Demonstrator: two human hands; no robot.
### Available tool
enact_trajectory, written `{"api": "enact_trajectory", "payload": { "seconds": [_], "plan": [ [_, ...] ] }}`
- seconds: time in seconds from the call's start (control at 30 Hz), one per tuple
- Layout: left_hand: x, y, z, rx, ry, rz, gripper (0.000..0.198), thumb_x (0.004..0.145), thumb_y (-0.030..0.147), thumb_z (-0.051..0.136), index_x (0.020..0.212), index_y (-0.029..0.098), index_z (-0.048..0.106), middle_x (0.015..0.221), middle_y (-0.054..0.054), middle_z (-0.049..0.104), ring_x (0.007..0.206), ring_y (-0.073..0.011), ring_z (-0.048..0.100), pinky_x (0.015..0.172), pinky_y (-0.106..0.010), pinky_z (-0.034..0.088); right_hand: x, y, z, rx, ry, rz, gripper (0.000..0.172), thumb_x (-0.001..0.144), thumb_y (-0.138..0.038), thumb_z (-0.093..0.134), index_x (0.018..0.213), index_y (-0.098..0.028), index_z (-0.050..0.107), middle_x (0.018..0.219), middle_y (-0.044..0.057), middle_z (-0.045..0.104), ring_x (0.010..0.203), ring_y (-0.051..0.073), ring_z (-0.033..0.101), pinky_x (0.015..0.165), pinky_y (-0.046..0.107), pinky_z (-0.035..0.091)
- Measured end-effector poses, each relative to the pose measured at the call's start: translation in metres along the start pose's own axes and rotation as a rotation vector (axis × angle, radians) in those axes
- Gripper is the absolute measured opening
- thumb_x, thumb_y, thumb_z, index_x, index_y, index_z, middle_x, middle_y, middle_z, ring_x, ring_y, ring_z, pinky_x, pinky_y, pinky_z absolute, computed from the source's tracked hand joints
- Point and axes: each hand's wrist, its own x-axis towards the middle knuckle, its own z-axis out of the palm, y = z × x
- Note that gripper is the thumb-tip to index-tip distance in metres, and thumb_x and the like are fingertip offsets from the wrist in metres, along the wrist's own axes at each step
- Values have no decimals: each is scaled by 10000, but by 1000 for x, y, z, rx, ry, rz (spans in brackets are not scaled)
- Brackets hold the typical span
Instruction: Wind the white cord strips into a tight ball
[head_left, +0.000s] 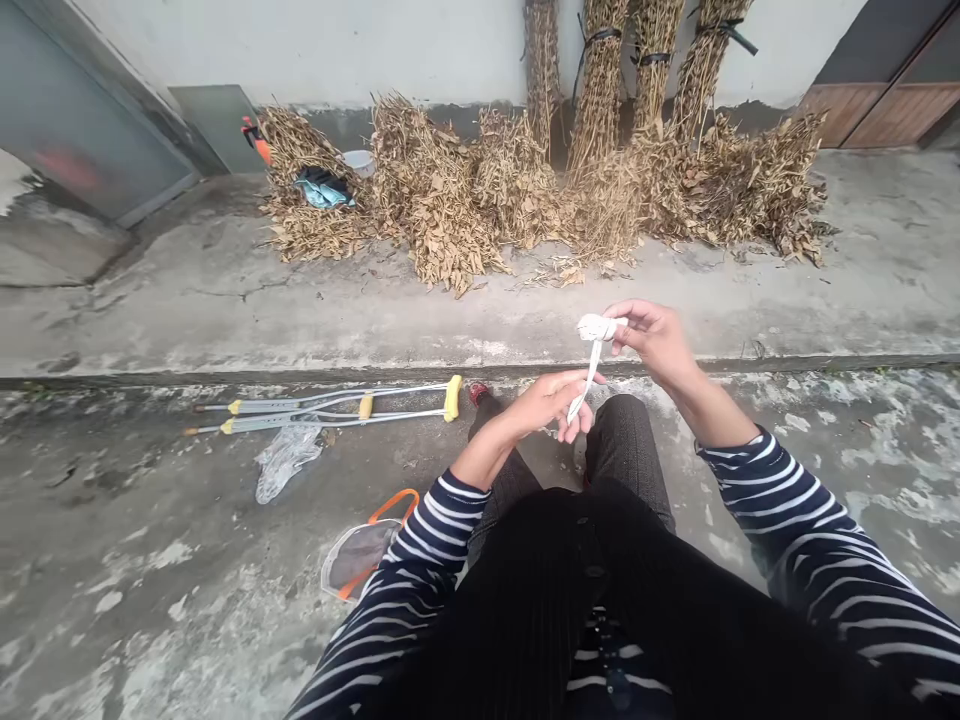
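Observation:
A white strip (598, 327), perhaps cloth or plastic, is bunched into a small wad with a loose tail hanging down. My right hand (656, 345) pinches the wad at its right side between thumb and fingers. Lower and to the left, my left hand (550, 400) has the tail between its fingers; the tail's end shows against the palm. Both hands are in front of my body, above my knees. Whether the wad is wound or knotted I cannot make out.
Crutches (337, 405) with yellow pads lie on the ground at left, near a clear plastic bag (286, 460) and a bag with orange handles (360, 555). Across the raised concrete ledge (375, 325), dried stalks (442, 200) are heaped; tied bundles (600, 90) lean on the wall.

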Motion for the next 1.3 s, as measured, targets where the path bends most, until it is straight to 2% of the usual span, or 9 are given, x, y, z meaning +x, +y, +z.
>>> {"api": "enact_trajectory", "payload": {
  "seconds": [0.2, 0.3, 0.4, 0.53, 0.67, 0.8, 1.0, 1.17, 1.3],
  "plan": [
    [3, -7, 5, 107, 84, -9, 594, 930, 587, 588, 1295, 120, 545, 651, -13, 660, 414, -102, 566, 418, -178, 399, -8, 22, 13, -267, 107, -228, 289, 870, -470, 709, 900, -184, 730, 982, 68, 678, 669, 129, 614, 604, 299, 589],
    [14, -22, -1, 261, 254, -7, 396, 968, 450, 544, 1199, 135, 610, 725, -34, 681, 492, -115, 606, 455, -189, 426, -9, 29, 19, -328, 162, -292, 244, 909, -437, 666, 915, -203, 734, 1033, 83, 661, 741, 158, 631, 667, 337, 611],
    [18, -29, -10, 501, 479, 118, 273, 976, 335, 510, 1072, 156, 692, 1080, -108, 723, 825, -165, 702, 643, -218, 520, -8, 26, 21, -240, 191, -233, 261, 870, -465, 713, 912, -208, 728, 1034, 72, 645, 778, 167, 655, 703, 342, 633],
    [17, -20, -21, 718, 684, 309, 235, 952, 221, 527, 1069, 152, 719, 1502, -152, 520, 1229, -246, 610, 913, -282, 516, -4, 12, 22, -78, 205, -140, 340, 778, -502, 805, 894, -196, 715, 962, 41, 668, 706, 134, 658, 651, 300, 630],
    [22, -9, -26, 603, 795, 366, 292, 994, 240, 485, 1201, 169, 679, 1286, -140, 650, 1043, -180, 659, 888, -268, 529, 2, 1, 18, 92, 235, -75, 378, 672, -465, 898, 887, -206, 726, 937, 29, 719, 755, 141, 681, 668, 282, 641],
    [26, -4, -24, 280, 710, 295, 322, 997, 328, 518, 1258, 161, 606, 874, -37, 697, 674, -114, 657, 648, -220, 542, 8, 1, 11, 255, 269, -2, 431, 587, -414, 948, 887, -216, 710, 944, 13, 721, 820, 140, 691, 744, 279, 649],
    [9, 4, -13, -110, 244, 64, 378, 829, 445, 760, 936, 100, 647, 737, -50, 702, 476, -84, 588, 448, -195, 429, 12, 21, 9, 65, 259, -117, 351, 726, -462, 848, 909, -206, 692, 933, 29, 674, 801, 154, 657, 710, 310, 631],
    [-6, 17, -3, -146, 238, 87, 392, 779, 440, 804, 902, 89, 679, 766, -87, 726, 574, -126, 670, 443, -188, 416, 13, 56, 3, -338, 267, -357, 213, 923, -416, 631, 926, -211, 689, 1035, 91, 648, 884, 204, 643, 747, 360, 600],
    [-5, 32, -5, -169, 266, 125, 386, 782, 439, 793, 897, 84, 692, 800, -112, 742, 662, -151, 701, 450, -181, 408, 0, 79, 6, -583, 114, -465, 258, 1008, -367, 460, 930, -222, 660, 1026, 135, 667, 1004, 254, 639, 884, 427, 551]
  ]
}}
